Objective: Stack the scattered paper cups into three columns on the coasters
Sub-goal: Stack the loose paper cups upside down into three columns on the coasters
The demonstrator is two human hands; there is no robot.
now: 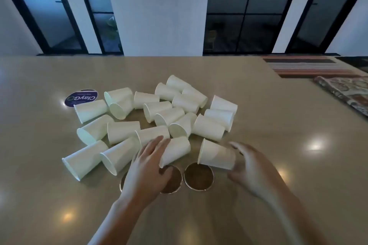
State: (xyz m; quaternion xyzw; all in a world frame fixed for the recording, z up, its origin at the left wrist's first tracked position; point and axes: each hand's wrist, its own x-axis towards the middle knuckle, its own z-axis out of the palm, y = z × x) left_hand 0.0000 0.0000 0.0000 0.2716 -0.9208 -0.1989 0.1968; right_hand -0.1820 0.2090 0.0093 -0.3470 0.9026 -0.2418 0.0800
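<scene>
Each hand grips a tipped cup (217, 156) above the coasters (198, 176), near table edge

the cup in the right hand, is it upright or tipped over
Tipped. The cup in the right hand lies on its side, its open rim facing left, just above the round brown coaster.

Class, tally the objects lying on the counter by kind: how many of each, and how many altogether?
White paper cups: 21
Brown coasters: 3 (one mostly hidden under the left hand)
Blue round sticker: 1
Total: 25
</scene>
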